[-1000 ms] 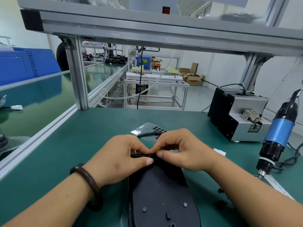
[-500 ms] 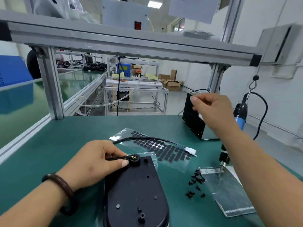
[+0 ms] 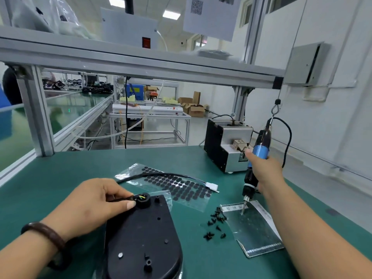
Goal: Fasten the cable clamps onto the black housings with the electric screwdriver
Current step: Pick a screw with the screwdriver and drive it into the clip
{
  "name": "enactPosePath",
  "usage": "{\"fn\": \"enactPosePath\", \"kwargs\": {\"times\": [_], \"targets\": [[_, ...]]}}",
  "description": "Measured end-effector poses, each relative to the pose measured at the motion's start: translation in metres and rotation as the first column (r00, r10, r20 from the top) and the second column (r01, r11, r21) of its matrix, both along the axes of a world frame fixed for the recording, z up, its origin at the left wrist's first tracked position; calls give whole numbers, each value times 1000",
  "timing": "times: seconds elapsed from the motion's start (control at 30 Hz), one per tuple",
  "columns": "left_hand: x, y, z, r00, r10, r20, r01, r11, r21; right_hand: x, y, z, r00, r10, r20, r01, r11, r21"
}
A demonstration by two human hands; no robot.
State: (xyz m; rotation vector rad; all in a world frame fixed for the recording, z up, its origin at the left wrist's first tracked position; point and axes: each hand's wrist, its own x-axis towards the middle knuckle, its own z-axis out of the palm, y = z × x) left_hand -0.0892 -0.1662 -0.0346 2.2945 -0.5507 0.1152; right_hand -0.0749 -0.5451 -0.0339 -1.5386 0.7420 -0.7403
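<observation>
Lying nearest: the black housing (image 3: 141,238) sits flat on the green tabletop (image 3: 60,178) at bottom centre, its rounded end toward the lower edge.
Left wrist: a dark bracelet (image 3: 46,232), lower left.
Left grip: the left grip (image 3: 94,202) rests on the housing's upper left corner; thumb and forefinger pinch a thin lead (image 3: 118,199) just where it meets the cable clamp.
Cable clamp: the cable clamp (image 3: 143,200), a round black piece with yellow and green wire showing inside, sits on the housing's top edge, touching the thumb tip.
Screws: loose black screws (image 3: 216,218) are scattered on the tabletop just right of the housing.
Clear bag: a flat clear bag (image 3: 255,228) lies right of the screws.
Right grip: the right grip (image 3: 263,170), right of centre, is curled round the electric screwdriver (image 3: 260,152), which is nearly upright with its bit tip down on the bag's upper end.
Dot sheet: a clear sheet of black round pads (image 3: 181,186) lies above the housing.
Cable: a black cable (image 3: 161,175) crosses that sheet, ending at a white connector (image 3: 212,186).
Screw feeder: a grey-and-black box (image 3: 223,152) stands beyond the screwdriver.
Frame: an aluminium beam (image 3: 141,61) spans the upper frame.
</observation>
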Motion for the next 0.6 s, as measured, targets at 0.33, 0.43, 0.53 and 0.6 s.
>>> {"fn": "enactPosePath", "kwargs": {"times": [0.33,0.43,0.53,0.6], "targets": [[-1,0,-1,1000,2,11,-2,1000,-17,11,7,4,989,-81,120,60,983,175],[0,0,-1,1000,-10,25,11,1000,-23,3,17,22,950,-2,311,-60,980,189],[2,1,-3,999,-11,30,12,1000,-11,-6,45,51,825,118,552,-265,944,196],[4,2,-5,999,-14,40,14,1000,-2,-11,72,70,692,263,673,-453,883,120]]}}
